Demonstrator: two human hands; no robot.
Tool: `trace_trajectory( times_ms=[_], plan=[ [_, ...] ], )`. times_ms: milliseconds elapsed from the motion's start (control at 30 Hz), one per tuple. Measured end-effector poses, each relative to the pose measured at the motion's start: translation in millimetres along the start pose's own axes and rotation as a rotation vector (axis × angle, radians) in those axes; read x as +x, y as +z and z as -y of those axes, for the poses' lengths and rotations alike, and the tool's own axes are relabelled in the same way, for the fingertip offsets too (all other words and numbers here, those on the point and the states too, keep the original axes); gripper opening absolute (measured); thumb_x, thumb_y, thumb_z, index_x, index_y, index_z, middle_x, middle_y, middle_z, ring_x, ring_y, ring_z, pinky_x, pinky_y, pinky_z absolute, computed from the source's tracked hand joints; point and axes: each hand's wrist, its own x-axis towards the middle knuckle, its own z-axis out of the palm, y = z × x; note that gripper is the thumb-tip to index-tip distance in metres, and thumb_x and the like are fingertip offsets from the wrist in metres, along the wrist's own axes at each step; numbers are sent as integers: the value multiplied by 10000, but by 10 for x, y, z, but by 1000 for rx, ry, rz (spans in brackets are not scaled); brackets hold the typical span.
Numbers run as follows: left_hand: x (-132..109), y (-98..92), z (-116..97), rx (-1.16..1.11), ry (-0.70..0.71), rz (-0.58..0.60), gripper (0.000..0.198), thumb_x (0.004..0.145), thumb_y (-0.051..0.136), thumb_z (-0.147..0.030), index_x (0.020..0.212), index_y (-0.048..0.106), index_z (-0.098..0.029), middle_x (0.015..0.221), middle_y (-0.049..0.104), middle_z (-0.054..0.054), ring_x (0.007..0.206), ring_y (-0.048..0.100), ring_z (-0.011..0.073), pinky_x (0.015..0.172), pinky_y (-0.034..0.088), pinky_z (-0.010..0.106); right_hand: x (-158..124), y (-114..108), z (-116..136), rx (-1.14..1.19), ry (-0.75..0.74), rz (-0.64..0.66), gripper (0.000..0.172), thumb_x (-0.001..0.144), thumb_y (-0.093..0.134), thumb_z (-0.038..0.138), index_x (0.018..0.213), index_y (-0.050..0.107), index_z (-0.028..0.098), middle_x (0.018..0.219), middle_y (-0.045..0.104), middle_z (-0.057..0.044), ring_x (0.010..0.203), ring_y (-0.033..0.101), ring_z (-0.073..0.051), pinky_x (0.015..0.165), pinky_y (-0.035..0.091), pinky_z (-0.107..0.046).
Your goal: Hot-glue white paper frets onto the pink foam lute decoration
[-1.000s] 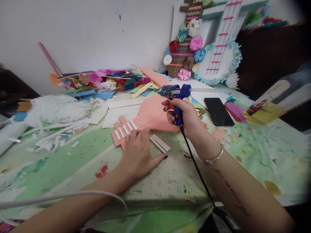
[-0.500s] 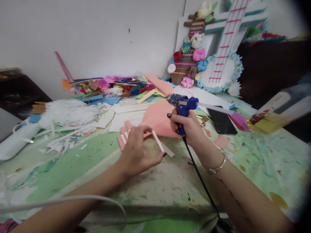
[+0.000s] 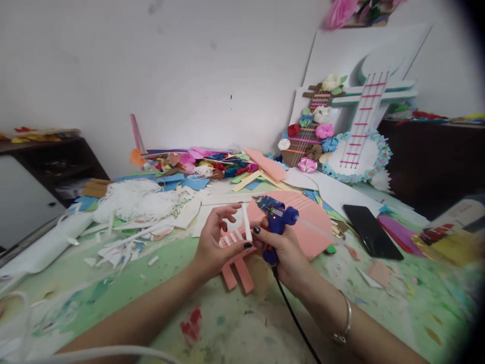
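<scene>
Over a pink card guitar, a white paper strip is being pinched by the left hand, burns being risked if the right hand's gripped blue glue gun slips from three o'clock.

Black phone — tangled white string

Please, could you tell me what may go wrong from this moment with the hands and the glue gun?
Burn: the glue gun in the right hand shows a red light, and its nozzle points toward the left hand, so it might touch skin.

Slip: the left hand's grip only pinches the narrow white strip, which could twist or drop.

Stray glue: the pink guitar shape lies close by, so a drip might mark it.
</scene>
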Motion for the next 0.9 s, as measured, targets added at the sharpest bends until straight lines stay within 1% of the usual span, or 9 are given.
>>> trace_trajectory(
  times_ms=[67, 133, 267, 367, 467, 567, 667, 767, 900],
  plan=[
    [-52, 3, 8, -13, 14, 35, 454, 690, 743, -332, 1030, 465, -218, 1267, 506, 116, 1088, 492, 237, 800, 405, 329, -53, -20, -41, 34, 18, -33, 342, 516, 809, 179, 686, 513, 186, 655, 597, 39, 568, 565, -97, 544, 457, -214],
    [-81, 13, 4, -29, 21, 72, 430, 704, 733, -327, 1019, 462, -219, 1282, 494, 124, 1154, 472, 260, 811, 419, 339, -87, -38, -57, 51, 24, -44, 346, 514, 813, 172, 692, 517, 186, 665, 589, 41, 570, 557, -90, 548, 448, -209],
    [-100, 31, -13, -61, 41, 114, 390, 733, 704, -310, 1021, 454, -226, 1286, 489, 122, 1202, 451, 268, 848, 436, 364, -105, -38, -43, 55, 20, -10, 341, 524, 812, 182, 705, 524, 192, 704, 593, 32, 631, 600, -118, 602, 470, -236],
    [-103, 29, -16, -25, 59, 84, 448, 696, 733, -304, 1032, 447, -227, 1250, 509, 116, 1153, 480, 261, 819, 443, 347, -113, -24, -22, 58, 41, 9, 340, 518, 813, 179, 688, 519, 194, 691, 588, 36, 626, 601, -115, 577, 456, -221],
    [-104, 20, -14, 7, 66, 75, 518, 668, 748, -309, 1076, 440, -225, 1235, 506, 116, 1020, 524, 228, 782, 442, 335, -131, -19, -7, 46, 45, 19, 330, 508, 806, 157, 683, 529, 194, 704, 599, 34, 606, 586, -106, 564, 457, -221],
    [-103, 11, -18, 40, 94, 85, 566, 666, 736, -303, 1139, 435, -227, 1234, 490, 113, 922, 517, 199, 757, 443, 331, -144, -26, -6, 15, 24, 29, 299, 521, 790, 140, 684, 544, 192, 691, 580, 48, 550, 538, -81, 531, 441, -215],
    [-103, 0, -29, 94, 129, 88, 601, 659, 721, -268, 1186, 433, -233, 1217, 485, 103, 900, 502, 194, 733, 438, 321, -144, -40, -19, -24, 11, 38, 264, 538, 774, 141, 689, 563, 185, 682, 558, 52, 531, 510, -69, 516, 423, -210],
    [-107, -15, -38, 122, 150, 102, 639, 648, 705, -229, 1218, 416, -239, 1227, 471, 100, 912, 498, 195, 749, 442, 322, -137, -52, -34, -77, -2, 59, 241, 558, 763, 149, 704, 574, 182, 698, 554, 42, 555, 522, -76, 533, 425, -215],
    [-104, -39, -38, 175, 137, 155, 707, 653, 687, -230, 1289, 378, -235, 1218, 470, 109, 958, 493, 217, 788, 448, 340, -138, -60, -36, -113, -37, 33, 282, 546, 764, 140, 704, 535, 189, 700, 534, 47, 577, 514, -83, 553, 427, -220]
  ],
)
